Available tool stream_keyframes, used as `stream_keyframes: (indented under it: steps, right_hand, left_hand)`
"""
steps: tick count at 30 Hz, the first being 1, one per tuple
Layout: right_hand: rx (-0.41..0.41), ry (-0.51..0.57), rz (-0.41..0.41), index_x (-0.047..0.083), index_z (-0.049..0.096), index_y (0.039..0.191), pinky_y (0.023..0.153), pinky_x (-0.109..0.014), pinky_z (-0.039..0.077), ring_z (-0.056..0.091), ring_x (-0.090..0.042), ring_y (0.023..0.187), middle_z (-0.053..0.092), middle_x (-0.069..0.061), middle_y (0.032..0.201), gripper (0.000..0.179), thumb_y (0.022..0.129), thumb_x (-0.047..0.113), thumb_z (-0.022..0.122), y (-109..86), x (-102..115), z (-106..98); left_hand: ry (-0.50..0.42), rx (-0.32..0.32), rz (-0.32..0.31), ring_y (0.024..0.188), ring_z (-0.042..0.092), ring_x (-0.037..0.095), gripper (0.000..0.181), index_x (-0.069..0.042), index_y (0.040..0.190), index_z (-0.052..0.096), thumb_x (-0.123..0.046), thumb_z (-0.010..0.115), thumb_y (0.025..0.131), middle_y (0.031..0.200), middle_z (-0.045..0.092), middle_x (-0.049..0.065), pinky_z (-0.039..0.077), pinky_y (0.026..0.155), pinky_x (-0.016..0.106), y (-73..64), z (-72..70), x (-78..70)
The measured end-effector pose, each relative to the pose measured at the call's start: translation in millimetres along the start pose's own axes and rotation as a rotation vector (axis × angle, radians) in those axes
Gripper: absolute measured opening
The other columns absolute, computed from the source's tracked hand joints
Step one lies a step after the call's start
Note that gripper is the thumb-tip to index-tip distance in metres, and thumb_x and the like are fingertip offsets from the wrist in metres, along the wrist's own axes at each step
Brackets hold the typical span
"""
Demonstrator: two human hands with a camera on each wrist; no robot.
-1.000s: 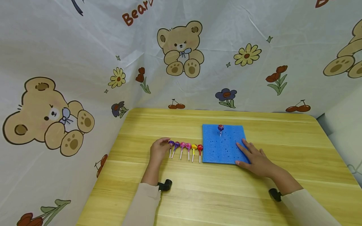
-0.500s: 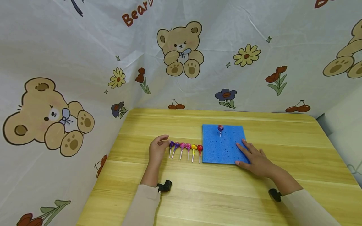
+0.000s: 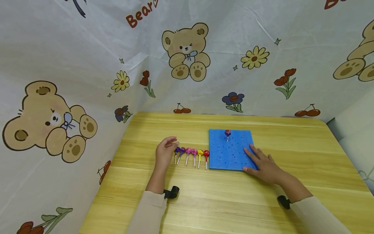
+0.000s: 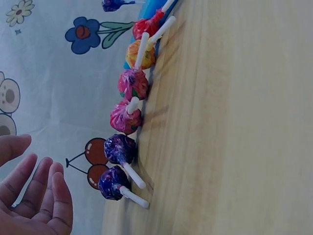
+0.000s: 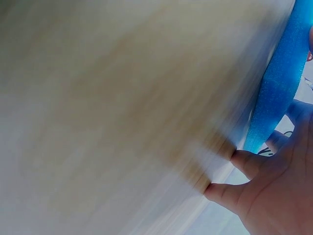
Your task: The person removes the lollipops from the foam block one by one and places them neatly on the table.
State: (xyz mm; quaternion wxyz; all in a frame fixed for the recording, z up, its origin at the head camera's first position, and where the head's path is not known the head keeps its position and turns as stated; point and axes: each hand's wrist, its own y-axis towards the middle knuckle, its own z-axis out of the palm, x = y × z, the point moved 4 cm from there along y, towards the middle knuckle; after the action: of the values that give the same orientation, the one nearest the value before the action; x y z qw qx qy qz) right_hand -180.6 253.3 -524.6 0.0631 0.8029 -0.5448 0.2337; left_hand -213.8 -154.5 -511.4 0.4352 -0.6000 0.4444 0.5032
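Observation:
Several wrapped lollipops lie in a row on the table, sticks toward me: two purple ones, the leftmost purple lollipop (image 3: 177, 149) nearest my left hand (image 3: 164, 155), then two pink, a yellow lollipop (image 3: 200, 152) and a red lollipop (image 3: 206, 153). In the left wrist view my left hand's fingers are loosely bent, holding nothing, apart from the leftmost purple lollipop (image 4: 113, 184). One red-and-purple lollipop (image 3: 227, 132) stands upright in the blue foam board (image 3: 217, 159), which has several small holes. My right hand (image 3: 266, 166) rests spread on the board's right edge, some fingertips touching the table.
The wooden table (image 3: 187, 201) runs back to a white cloth (image 3: 222, 32) printed with bears, flowers and cherries, which also hangs along the left side. A black wrist camera (image 3: 171, 192) sits on my left wrist, another on the right.
My left hand has drawn slightly up from the leftmost purple lollipop, its fingertips now just above it. The lollipops, the foam board and my right hand stay where they were.

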Motion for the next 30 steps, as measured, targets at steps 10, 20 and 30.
stream_keyframes:
  steps: [10, 20, 30]
  right_hand:
    - [0.009, -0.006, 0.008, 0.016, 0.022, 0.163, 0.109, -0.084, 0.007, 0.01, -0.059, 0.149, 0.01, -0.023, 0.169, 0.087, 0.096, 0.057, 0.06, 0.5, -3, 2]
    - [0.0, -0.005, 0.0, 0.016, 0.024, 0.162, 0.108, -0.085, 0.009, 0.012, -0.06, 0.149, 0.012, -0.024, 0.168, 0.086, 0.096, 0.056, 0.06, 0.3, 0, 0]
    - [0.01, -0.006, 0.008, 0.017, 0.022, 0.163, 0.108, -0.084, 0.007, 0.01, -0.06, 0.149, 0.011, -0.023, 0.169, 0.087, 0.096, 0.057, 0.06, 0.5, -2, 1]
  left_hand:
    - [-0.009, 0.044, 0.002, 0.114, 0.063, 0.022, 0.034, -0.011, 0.125, 0.07, -0.019, 0.074, 0.092, 0.128, 0.069, 0.007, 0.056, 0.088, 0.03, -3.3, 10.9, -6.9]
    - [-0.048, 0.092, 0.043, 0.118, 0.065, 0.024, 0.033, -0.012, 0.126, 0.069, -0.017, 0.072, 0.094, 0.134, 0.064, 0.018, 0.057, 0.093, 0.025, -4.9, 25.4, -10.4]
    - [-0.043, 0.14, 0.068, 0.121, 0.065, 0.024, 0.035, -0.014, 0.128, 0.068, -0.02, 0.073, 0.093, 0.135, 0.064, 0.018, 0.057, 0.097, 0.03, -5.7, 41.8, -9.7]
